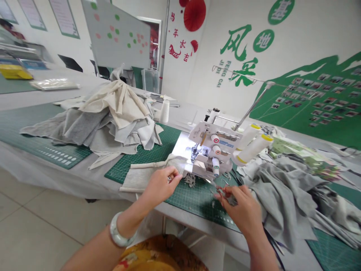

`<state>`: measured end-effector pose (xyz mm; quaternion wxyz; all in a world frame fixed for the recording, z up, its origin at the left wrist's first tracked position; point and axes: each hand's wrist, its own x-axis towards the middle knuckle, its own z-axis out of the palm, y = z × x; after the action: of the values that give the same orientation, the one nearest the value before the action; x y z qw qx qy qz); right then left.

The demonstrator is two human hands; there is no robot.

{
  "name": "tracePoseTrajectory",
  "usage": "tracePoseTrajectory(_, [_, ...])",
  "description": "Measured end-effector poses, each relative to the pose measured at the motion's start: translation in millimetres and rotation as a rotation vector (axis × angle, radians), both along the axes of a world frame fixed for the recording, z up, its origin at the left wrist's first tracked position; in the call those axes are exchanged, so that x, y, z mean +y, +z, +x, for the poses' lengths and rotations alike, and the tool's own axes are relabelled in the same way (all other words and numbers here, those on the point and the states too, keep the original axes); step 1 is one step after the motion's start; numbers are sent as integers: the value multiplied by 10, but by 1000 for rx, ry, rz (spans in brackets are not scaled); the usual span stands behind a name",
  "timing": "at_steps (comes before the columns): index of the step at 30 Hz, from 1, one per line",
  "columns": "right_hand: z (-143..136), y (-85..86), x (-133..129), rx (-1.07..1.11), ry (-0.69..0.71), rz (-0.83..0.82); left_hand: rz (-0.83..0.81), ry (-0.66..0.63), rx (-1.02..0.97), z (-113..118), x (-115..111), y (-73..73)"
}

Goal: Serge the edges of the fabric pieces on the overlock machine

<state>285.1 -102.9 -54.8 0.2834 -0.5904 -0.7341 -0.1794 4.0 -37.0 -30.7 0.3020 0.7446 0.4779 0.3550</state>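
Observation:
My left hand [163, 185], with a pale bangle on its wrist, is closed with thumb and fingertips together at the edge of a light grey fabric piece [141, 178]. The fabric lies on the green cutting mat and reaches the lit plate of a white overlock sewing machine [211, 145]. My right hand [239, 205] is closed around small scissors [221, 191], low in front of the machine. Thread scraps [190, 180] lie on the mat between my hands.
A heap of grey and cream fabric [113, 113] stands at the left, beside a white thread cone [165, 111]. More grey cloth [284, 192] is piled at the right. Two large thread cones [254, 148] stand behind the machine. A person [11, 33] is at the far left.

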Motion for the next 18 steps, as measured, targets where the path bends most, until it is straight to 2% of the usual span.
tracePoseTrajectory(2, [-55,-11,30,-3,25,-68,-27,-31,-47,55,-68,-28])
tracePoseTrajectory(4, [-107,-1,57,-49,44,-66,-56,-60,-102,123,-146,-63])
tracePoseTrajectory(8, [-215,47,89,-169,27,67,-109,-72,-210,246,-276,-116])
tracePoseTrajectory(12, [-316,56,101,-183,7,153,-155,-92,-249,312,-359,-126])
tracePoseTrajectory(18, [-322,34,86,-230,6,187,-174,-129,-249,330,-435,-142])
